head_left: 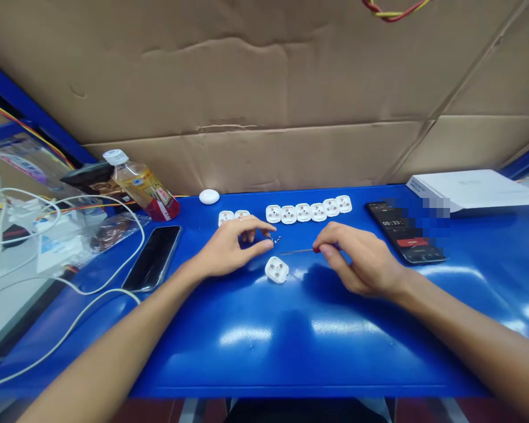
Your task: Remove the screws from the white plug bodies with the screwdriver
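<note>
Left hand: left hand (234,248) curled, thumb and fingertips drawn narrow around tiny metal screws (273,238); too small to tell whether they are pinched or only touched.

Right hand: right hand (358,262) closed on a small screwdriver (296,251), its red handle mostly buried in the fingers and its thin steel shaft pointing left toward the screws.

Nearest piece: a white socket base (276,269) lies loose on the bench, just below and between the hands, touched by neither.

Handling: judging by their look, the bases are light, stiff moulded plastic, likely to skid on the glossy top; the outer edges seem the best place to take hold. The screws look light and fiddly - easy to drop - so fingertips suit them best.

Other pieces: a far row of six matching bases (308,210) sits touching edge to edge, with two more bases (233,216) off to the left.

Surface: a glossy blue bench (291,358), shiny with reflected light.

Room: a black phone (152,258) and white cable (92,288) lie left, near a drink bottle (143,185); a timer phone (405,232) and white box (471,189) sit right; cardboard sheeting (247,88) lines the far side - a red-and-yellow wire (394,9) crosses its top.
</note>
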A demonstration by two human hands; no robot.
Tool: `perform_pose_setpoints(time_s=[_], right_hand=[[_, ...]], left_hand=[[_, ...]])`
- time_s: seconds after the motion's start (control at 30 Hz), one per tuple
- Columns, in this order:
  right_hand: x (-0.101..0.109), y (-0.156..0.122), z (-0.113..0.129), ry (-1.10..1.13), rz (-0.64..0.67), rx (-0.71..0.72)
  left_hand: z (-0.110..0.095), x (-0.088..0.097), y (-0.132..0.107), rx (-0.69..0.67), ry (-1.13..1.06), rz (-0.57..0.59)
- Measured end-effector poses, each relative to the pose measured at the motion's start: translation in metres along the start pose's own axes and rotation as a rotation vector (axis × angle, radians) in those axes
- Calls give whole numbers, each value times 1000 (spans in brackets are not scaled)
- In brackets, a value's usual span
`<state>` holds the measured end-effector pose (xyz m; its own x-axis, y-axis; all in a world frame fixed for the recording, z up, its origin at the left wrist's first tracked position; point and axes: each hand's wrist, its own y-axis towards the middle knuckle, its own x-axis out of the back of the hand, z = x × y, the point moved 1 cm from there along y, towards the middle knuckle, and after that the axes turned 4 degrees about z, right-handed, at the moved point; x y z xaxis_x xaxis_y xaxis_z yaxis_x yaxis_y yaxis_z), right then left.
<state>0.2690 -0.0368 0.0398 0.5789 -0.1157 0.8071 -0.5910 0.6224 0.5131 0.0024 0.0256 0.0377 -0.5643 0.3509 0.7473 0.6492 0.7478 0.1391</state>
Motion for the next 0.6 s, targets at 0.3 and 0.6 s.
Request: perform_pose_setpoints(time_s=[0.3,0.6], right_hand=[[-1,-2,10,6,90,176],[1,-1,11,38,88,190]], left_hand=[[2,-1,-5,-106,-55,324],[0,-5,-3,-102,-94,342]])
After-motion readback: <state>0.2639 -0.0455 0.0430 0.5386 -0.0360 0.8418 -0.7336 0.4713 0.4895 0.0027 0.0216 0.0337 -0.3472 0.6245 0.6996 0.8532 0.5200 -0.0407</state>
